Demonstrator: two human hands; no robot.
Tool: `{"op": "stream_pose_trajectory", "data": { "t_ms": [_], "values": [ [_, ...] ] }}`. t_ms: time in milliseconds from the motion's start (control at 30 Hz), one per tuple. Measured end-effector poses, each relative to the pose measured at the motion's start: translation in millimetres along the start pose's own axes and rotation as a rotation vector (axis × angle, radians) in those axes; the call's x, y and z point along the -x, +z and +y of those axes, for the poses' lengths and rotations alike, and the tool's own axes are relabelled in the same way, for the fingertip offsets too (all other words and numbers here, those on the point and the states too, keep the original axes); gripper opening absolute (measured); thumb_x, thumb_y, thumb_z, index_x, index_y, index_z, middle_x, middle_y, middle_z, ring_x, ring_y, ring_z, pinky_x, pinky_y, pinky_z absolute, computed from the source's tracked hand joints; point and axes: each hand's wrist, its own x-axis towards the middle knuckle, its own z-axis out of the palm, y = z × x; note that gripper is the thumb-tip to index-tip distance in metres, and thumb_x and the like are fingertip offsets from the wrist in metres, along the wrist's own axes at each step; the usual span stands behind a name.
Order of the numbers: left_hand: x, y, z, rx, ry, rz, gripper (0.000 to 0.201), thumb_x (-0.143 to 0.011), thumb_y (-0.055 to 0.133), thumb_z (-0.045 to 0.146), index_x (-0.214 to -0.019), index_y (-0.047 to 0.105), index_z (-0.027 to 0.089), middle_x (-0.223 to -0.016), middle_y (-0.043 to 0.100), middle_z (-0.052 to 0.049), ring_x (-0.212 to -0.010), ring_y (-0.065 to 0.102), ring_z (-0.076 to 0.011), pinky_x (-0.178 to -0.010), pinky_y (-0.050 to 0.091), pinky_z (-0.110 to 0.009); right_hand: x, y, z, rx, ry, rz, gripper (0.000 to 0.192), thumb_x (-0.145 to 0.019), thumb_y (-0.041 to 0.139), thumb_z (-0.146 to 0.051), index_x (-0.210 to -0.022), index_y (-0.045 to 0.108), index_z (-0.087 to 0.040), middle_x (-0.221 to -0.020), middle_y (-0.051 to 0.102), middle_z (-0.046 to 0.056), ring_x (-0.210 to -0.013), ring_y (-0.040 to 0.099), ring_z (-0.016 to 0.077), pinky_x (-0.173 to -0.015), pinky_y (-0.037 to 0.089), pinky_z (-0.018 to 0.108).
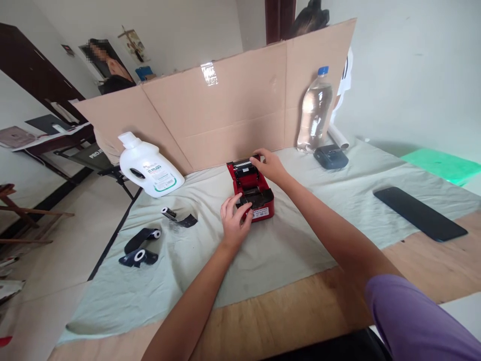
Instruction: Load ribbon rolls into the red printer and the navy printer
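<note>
A small red printer (269, 209) stands on the pale green cloth with its red lid tipped back. Inside the raised lid sits a shiny black ribbon roll (246, 169); a black part fills the lower body, and a white label is on the front. My left hand (235, 218) grips the printer's front left edge, its fingertips and thumb on the black part. At the lid's upper right corner, my right hand (268, 164) is closed on the lid, thumb and fingertips beside the roll's end. Exactly what lies under the fingertips is partly hidden.
Several loose black ribbon rolls (140, 255) lie to the left. Behind them leans a white detergent bottle (152, 170). A cardboard screen (233, 110) closes off the back. On the right are a water bottle (314, 118), a dark device (330, 157) and a black phone (419, 213). People are beyond the screen.
</note>
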Motion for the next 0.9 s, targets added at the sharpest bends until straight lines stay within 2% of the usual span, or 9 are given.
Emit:
{"op": "stream_pose_trajectory", "data": {
  "t_ms": [133,200,300,400,533,600,767,900],
  "values": [
    [0,-1.0,0,0.014,0.008,0.019,0.017,-0.094,0.059,0.028,-0.098,0.075,0.027,-0.130,0.062,-0.009,-0.123,0.053,-0.0270,-0.107,0.043,-0.049,16,13,18,-0.251,0.045,-0.004,0.023,-0.085,0.049,-0.036,-0.093,0.063,-0.020,-0.098,0.069,0.005,-0.089,0.060,0.0196,-0.087,0.049,0.034],
    [1,-2.1,0,0.019,0.023,0.032,0.017,-0.094,0.059,0.026,-0.097,0.075,0.028,-0.129,0.062,-0.009,-0.122,0.053,-0.0267,-0.106,0.044,-0.049,34,16,30,-0.312,0.064,-0.033,0.031,-0.077,0.053,-0.031,-0.104,0.064,-0.020,-0.111,0.068,0.007,-0.100,0.060,0.0215,-0.090,0.049,0.036],
    [1,-3.2,0,0.020,0.022,0.034,0.017,-0.095,0.058,0.027,-0.099,0.075,0.028,-0.130,0.062,-0.009,-0.123,0.053,-0.0266,-0.107,0.043,-0.049,59,18,49,-0.462,0.191,-0.122,0.063,-0.073,0.059,-0.031,-0.135,0.052,-0.025,-0.140,0.056,0.009,-0.124,0.054,0.0241,-0.102,0.046,0.041],
    [-1,-4.2,-1,0.010,-0.055,0.003,0.019,-0.094,0.062,0.035,-0.107,0.070,0.025,-0.137,0.060,-0.011,-0.127,0.050,-0.0290,-0.109,0.041,-0.051,69,21,61,-0.638,0.317,-0.191,0.075,-0.073,0.062,-0.036,-0.145,0.044,-0.030,-0.150,0.050,0.007,-0.135,0.049,0.0238,-0.111,0.042,0.043],
    [-8,-7.8,-5,0.017,-0.153,-0.078,0.046,-0.087,0.069,0.045,-0.126,0.060,0.022,-0.136,0.063,-0.013,-0.124,0.053,-0.0307,-0.106,0.042,-0.049,70,27,57,-0.757,0.289,-0.231,0.069,-0.074,0.055,-0.037,-0.142,0.051,-0.029,-0.149,0.055,0.004,-0.132,0.054,0.0255,-0.110,0.045,0.042],
    [-10,-10.0,-8,0.019,-0.177,-0.109,0.054,-0.085,0.071,0.048,-0.130,0.058,0.022,-0.131,0.066,-0.012,-0.118,0.057,-0.0305,-0.102,0.044,-0.047,70,27,51,-0.761,0.277,-0.234,0.070,-0.073,0.051,-0.036,-0.142,0.051,-0.028,-0.149,0.056,0.003,-0.130,0.056,0.0260,-0.108,0.047,0.041],
    [-12,-12.9,-14,-0.029,-0.179,-0.141,0.059,-0.083,0.072,0.056,-0.130,0.059,0.023,-0.122,0.071,-0.011,-0.099,0.063,-0.0286,-0.090,0.044,-0.042,72,22,48,-0.780,0.302,-0.267,0.074,-0.070,0.052,-0.030,-0.144,0.051,-0.027,-0.146,0.059,0.003,-0.127,0.059,0.0268,-0.107,0.048,0.042],
    [-11,-14.3,-13,-0.046,-0.166,-0.172,0.059,-0.084,0.070,0.056,-0.130,0.059,0.021,-0.119,0.072,-0.010,-0.097,0.064,-0.0277,-0.087,0.043,-0.040,77,26,54,-0.876,0.312,-0.231,0.067,-0.072,0.057,-0.029,-0.139,0.055,-0.030,-0.145,0.059,0.001,-0.129,0.059,0.0267,-0.111,0.045,0.043]
  ]
}}
